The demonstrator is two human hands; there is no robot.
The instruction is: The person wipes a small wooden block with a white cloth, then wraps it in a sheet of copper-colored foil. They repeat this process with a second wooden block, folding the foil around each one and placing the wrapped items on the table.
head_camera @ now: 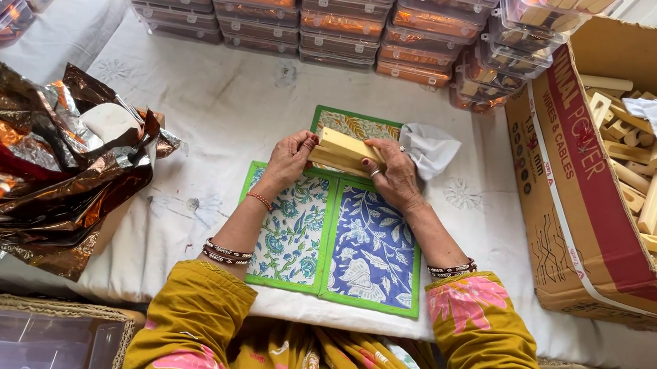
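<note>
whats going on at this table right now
A person seated at a cloth-covered table holds a pale wooden block in both hands, the left hand and the right hand gripping its ends above some printed fabric mats. A white cloth lies just beyond the right hand. A cardboard box of similar wooden pieces stands to the right, crumpled foil lies to the left, and stacked clear plastic boxes line the far edge.
</note>
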